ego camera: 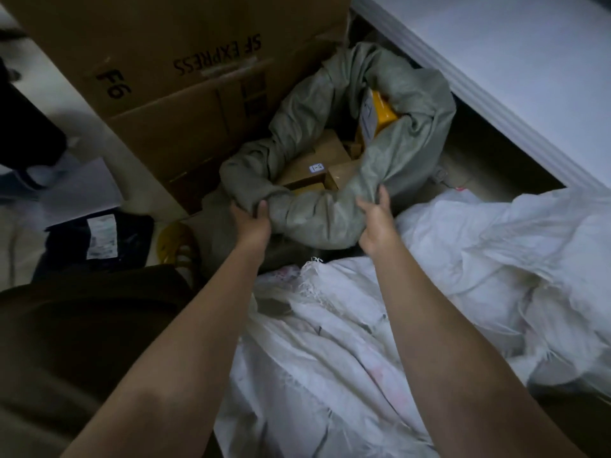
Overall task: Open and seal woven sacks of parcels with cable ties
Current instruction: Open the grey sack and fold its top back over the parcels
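Dim room: pale floor (109,180), white ledge (496,61) along the right.

Dim, soft, perhaps edge-warped.
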Action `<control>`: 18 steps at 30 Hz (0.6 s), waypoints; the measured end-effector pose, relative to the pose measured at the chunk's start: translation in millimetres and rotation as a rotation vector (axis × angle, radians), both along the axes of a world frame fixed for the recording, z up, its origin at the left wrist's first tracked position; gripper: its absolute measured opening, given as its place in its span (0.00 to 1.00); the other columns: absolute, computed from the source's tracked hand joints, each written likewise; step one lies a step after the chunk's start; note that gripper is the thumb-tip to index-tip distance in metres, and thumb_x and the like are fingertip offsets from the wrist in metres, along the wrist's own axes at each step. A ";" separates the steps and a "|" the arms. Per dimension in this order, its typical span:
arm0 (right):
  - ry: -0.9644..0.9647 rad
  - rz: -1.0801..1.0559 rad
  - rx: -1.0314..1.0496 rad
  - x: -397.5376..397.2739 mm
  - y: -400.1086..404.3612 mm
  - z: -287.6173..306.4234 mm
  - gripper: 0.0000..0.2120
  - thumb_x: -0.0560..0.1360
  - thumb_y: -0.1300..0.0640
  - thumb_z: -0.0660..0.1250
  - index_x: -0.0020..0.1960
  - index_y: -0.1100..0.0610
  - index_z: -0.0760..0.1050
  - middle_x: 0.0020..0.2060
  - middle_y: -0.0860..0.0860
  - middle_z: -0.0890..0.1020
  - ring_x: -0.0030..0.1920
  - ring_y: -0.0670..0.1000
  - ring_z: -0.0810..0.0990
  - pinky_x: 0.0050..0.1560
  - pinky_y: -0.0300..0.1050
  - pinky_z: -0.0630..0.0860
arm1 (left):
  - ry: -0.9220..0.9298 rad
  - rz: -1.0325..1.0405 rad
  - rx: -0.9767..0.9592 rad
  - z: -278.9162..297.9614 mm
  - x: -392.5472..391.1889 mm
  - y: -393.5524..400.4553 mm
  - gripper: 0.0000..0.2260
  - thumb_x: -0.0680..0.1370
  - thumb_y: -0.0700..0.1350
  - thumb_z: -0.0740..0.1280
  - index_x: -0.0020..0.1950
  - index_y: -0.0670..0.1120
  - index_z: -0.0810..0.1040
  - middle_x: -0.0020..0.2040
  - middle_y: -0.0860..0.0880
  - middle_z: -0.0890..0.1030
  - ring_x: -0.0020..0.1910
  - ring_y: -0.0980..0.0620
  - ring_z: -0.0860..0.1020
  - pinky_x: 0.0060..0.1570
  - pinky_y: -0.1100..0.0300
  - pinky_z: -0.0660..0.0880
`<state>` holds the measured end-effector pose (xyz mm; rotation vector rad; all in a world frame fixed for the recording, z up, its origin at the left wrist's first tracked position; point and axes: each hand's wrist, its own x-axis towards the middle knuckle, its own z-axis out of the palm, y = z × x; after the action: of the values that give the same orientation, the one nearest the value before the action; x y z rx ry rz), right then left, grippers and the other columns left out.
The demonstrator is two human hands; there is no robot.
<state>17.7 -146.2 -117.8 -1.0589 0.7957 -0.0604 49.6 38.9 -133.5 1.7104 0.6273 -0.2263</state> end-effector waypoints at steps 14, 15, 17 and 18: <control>-0.139 0.380 -0.749 -142.9 32.8 75.3 0.39 0.76 0.60 0.68 0.78 0.47 0.49 0.75 0.45 0.58 0.72 0.40 0.56 0.74 0.43 0.58 | -0.075 -0.465 0.295 76.4 -72.7 -2.9 0.36 0.78 0.46 0.67 0.78 0.46 0.48 0.78 0.41 0.48 0.76 0.40 0.53 0.73 0.48 0.57; -0.138 0.404 -0.764 -161.5 34.9 82.3 0.38 0.76 0.58 0.68 0.78 0.46 0.50 0.75 0.44 0.58 0.71 0.38 0.56 0.73 0.41 0.57 | -0.120 -0.529 0.269 82.7 -86.3 -1.5 0.35 0.78 0.45 0.67 0.78 0.46 0.49 0.77 0.42 0.48 0.75 0.41 0.54 0.73 0.51 0.58; -0.141 0.457 -0.757 -195.8 39.8 95.7 0.38 0.76 0.53 0.69 0.78 0.44 0.50 0.75 0.43 0.57 0.73 0.40 0.55 0.71 0.42 0.59 | -0.205 -0.640 0.273 93.9 -114.4 2.8 0.34 0.77 0.46 0.68 0.78 0.46 0.53 0.77 0.42 0.52 0.74 0.44 0.57 0.68 0.57 0.62; -0.143 0.470 -0.747 -210.8 42.2 102.3 0.39 0.75 0.51 0.69 0.78 0.43 0.50 0.75 0.43 0.57 0.74 0.41 0.55 0.70 0.42 0.60 | -0.236 -0.687 0.294 97.2 -126.2 4.6 0.33 0.76 0.47 0.69 0.77 0.46 0.56 0.76 0.42 0.55 0.73 0.44 0.59 0.66 0.58 0.65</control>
<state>-193.1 -104.0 -15.4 -1.9050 0.3687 -0.0313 -76.6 43.5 -36.2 2.1551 -0.1300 -0.4189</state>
